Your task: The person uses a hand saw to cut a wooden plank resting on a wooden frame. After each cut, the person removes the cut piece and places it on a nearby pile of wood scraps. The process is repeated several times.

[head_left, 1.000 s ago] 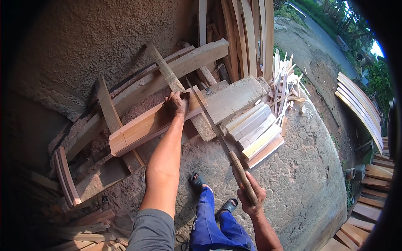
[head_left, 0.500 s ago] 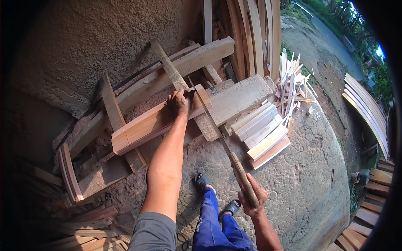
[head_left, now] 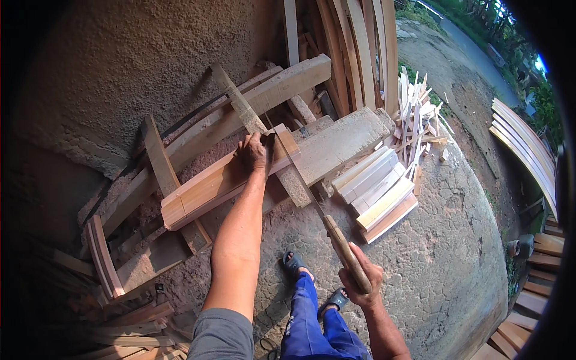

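Note:
My left hand [head_left: 255, 154] presses down on a reddish wooden plank [head_left: 204, 189] that lies across a thick grey timber block [head_left: 336, 144]. My right hand [head_left: 360, 277] grips the wooden handle of a hand saw [head_left: 312, 201]. The thin blade runs up to the plank's right end, right beside my left fingers. A narrow batten [head_left: 237, 102] leans diagonally behind the plank.
Cut light boards [head_left: 378, 195] are stacked to the right of the block, with thin offcuts [head_left: 414, 114] behind them. Long planks [head_left: 360, 48] lean against the rough wall [head_left: 120, 60]. Curved boards [head_left: 528, 156] lie at the far right. Scrap wood [head_left: 102, 258] clutters the left. My sandalled feet [head_left: 297, 267] stand on concrete.
The view has shifted slightly and the saw has moved along its cut line at the plank's end. My left hand stays on the plank.

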Motion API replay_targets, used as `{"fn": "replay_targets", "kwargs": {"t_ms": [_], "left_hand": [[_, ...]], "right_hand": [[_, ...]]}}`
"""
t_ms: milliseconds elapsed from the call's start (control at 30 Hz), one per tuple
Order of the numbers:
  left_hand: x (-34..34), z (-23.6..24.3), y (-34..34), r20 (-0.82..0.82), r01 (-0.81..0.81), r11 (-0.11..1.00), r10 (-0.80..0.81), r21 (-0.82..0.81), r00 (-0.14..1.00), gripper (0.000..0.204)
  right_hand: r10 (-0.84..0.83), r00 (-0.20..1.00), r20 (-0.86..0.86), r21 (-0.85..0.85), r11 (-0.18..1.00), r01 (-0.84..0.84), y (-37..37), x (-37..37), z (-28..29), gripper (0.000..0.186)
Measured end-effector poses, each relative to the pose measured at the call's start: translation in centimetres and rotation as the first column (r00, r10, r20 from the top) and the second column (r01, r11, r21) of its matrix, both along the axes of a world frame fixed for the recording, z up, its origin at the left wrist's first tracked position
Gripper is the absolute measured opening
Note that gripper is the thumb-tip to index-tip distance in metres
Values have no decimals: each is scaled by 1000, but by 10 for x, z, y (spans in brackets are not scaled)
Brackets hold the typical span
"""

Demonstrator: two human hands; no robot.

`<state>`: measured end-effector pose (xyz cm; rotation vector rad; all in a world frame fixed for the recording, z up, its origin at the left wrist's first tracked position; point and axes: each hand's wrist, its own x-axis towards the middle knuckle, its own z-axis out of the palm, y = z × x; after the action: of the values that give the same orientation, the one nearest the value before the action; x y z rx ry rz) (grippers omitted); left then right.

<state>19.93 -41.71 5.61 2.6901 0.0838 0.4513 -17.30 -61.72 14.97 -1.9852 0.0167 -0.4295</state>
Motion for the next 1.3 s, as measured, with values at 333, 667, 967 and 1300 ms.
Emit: {"fn": "replay_targets", "kwargs": {"t_ms": [333,667,967,1300], "left_hand": [[12,-14,5,30,7,1000,-7,3,1000,65],[-1,-2,1,130,33,999,-28,-32,991,67],[-3,-2,6,47,2,999,-4,50,999,45],[1,-3,12,100,-20,997,12,77,995,50]], "right_hand": [[2,999,-46,-44,999,-4,-15,-25,11,61],[25,997,-70,30,999,-22,9,50,0,61],[11,995,-97,-69,997,-18,-10,-61,9,54],[25,998,-58,-10,1000,-25,15,40,1,58]]}}
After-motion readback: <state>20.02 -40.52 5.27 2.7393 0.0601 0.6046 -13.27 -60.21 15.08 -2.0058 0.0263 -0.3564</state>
